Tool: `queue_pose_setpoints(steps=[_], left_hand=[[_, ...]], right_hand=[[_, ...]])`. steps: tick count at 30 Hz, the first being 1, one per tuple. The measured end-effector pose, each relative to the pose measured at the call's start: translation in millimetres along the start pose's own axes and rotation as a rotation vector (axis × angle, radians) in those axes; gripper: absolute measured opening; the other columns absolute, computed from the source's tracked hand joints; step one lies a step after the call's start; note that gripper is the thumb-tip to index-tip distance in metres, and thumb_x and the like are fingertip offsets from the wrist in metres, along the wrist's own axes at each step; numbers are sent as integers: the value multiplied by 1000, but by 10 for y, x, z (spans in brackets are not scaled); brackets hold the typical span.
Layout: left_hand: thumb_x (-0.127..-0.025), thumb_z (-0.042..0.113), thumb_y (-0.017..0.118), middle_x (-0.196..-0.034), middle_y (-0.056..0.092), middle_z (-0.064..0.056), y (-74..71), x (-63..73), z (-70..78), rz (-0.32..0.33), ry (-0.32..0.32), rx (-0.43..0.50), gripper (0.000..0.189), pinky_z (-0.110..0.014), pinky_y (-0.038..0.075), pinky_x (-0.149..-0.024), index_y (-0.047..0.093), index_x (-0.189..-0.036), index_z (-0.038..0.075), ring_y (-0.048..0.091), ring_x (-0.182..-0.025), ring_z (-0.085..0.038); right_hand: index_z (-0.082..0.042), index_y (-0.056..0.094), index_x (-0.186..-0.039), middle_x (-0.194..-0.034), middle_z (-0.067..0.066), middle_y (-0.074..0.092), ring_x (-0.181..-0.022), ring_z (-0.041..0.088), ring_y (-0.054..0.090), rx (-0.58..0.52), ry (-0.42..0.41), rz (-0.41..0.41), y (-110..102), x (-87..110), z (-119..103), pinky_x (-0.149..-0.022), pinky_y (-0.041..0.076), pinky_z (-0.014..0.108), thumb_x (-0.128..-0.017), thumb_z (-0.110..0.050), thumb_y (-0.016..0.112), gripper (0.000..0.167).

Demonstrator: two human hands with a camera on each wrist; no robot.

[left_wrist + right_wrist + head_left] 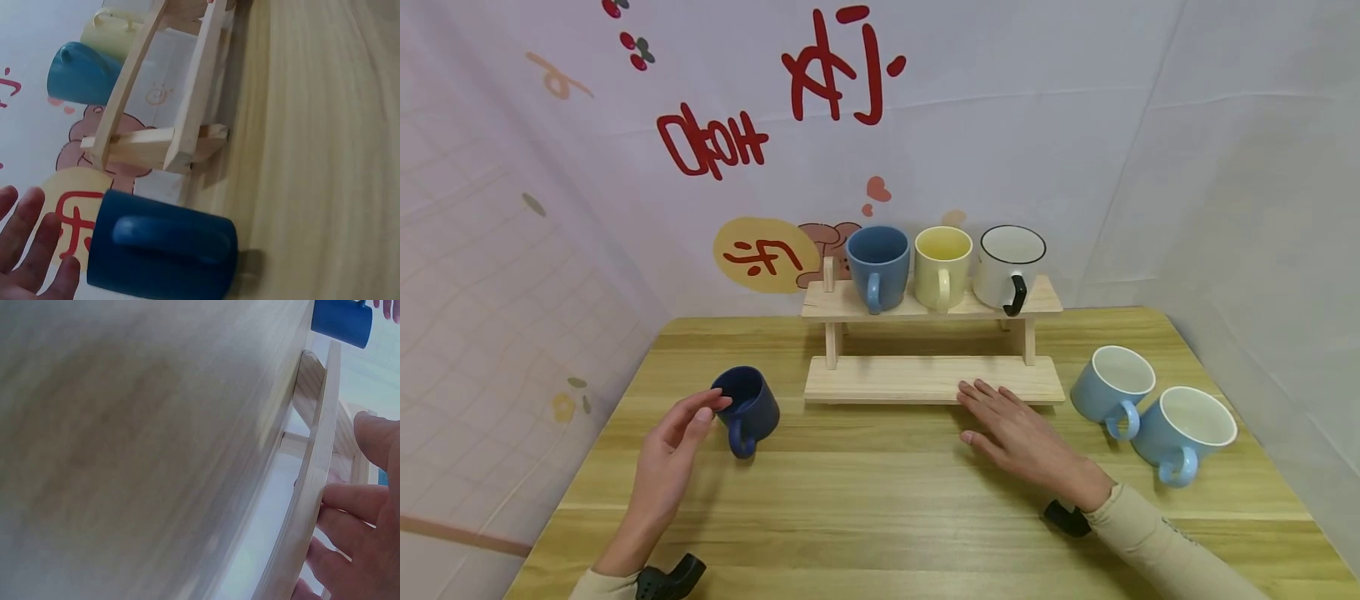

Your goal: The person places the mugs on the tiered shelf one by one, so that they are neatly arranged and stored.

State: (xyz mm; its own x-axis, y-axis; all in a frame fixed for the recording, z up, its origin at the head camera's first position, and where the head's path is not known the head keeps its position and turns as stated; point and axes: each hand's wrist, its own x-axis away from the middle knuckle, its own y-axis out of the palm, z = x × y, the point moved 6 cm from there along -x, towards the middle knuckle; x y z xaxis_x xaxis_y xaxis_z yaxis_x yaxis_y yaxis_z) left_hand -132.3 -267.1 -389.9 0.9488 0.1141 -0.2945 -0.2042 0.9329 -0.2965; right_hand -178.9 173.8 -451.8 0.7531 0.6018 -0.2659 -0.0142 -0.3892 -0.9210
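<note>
A dark blue mug (752, 412) stands upright at the left of the table, its handle toward the front. My left hand (672, 454) hovers just left of its rim, fingers loosely bent. In the left wrist view, those fingers (42, 247) look apart from the mug (162, 247). A two-tier wooden rack (887, 379) stands at the back centre. My right hand (1018, 433) lies palm down with its fingertips on the lower shelf near its right end; the right wrist view shows the fingers (353, 528) at the shelf's edge (306, 487), holding nothing.
On the upper shelf stand a blue mug (880, 271), a pale yellow mug (942, 271) and a white mug (1006, 271) with a black handle. Two light blue mugs, a rear one (1101, 392) and a front one (1176, 433), stand at the right. A printed cloth (1075, 167) hangs behind.
</note>
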Motion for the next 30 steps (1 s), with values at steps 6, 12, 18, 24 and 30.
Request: queue_pose_setpoints(steps=[6, 12, 18, 24, 30], left_hand=[[-110, 9, 50, -122, 71, 5, -108, 116, -142, 128, -58, 37, 33, -13, 45, -98, 60, -136, -8, 63, -116, -6], [-111, 17, 50, -123, 68, 11, -85, 239, -390, 116, -197, 160, 43, -10, 46, -98, 49, -144, -11, 61, -117, -1], [-112, 31, 45, -121, 67, 15, 58, 297, -585, 6, -363, 317, 53, -14, 48, -98, 37, -149, -6, 60, -117, 2], [-112, 34, 45, -116, 69, 10, 180, 334, -699, -34, -486, 477, 35, -20, 49, -101, 58, -131, 8, 63, -114, -4], [-112, 38, 46, -112, 75, 11, 264, 296, -716, -31, -517, 413, 43, -17, 47, -102, 66, -129, 4, 63, -115, -1]], right_hand=[[-1, 50, -152, -159, 15, 45, -149, 36, 38, 5, 5, -2, -1, 12, 14, -118, 31, 59, -103, -38, 65, 63], [-1, 50, -152, -159, 15, 45, -149, 37, 38, 10, 2, -4, -1, 5, 6, -118, 31, 58, -104, -39, 64, 63], [0, 50, -152, -159, 16, 45, -149, 37, 38, 6, 1, -5, -6, 5, -8, -118, 31, 59, -103, -39, 64, 63], [0, 51, -152, -159, 16, 46, -148, 37, 39, 11, -1, 0, -6, 7, -11, -118, 31, 59, -103, -38, 65, 63], [-1, 50, -152, -160, 15, 44, -149, 37, 38, 10, -3, 1, -5, 12, -3, -118, 31, 59, -103, -37, 65, 63]])
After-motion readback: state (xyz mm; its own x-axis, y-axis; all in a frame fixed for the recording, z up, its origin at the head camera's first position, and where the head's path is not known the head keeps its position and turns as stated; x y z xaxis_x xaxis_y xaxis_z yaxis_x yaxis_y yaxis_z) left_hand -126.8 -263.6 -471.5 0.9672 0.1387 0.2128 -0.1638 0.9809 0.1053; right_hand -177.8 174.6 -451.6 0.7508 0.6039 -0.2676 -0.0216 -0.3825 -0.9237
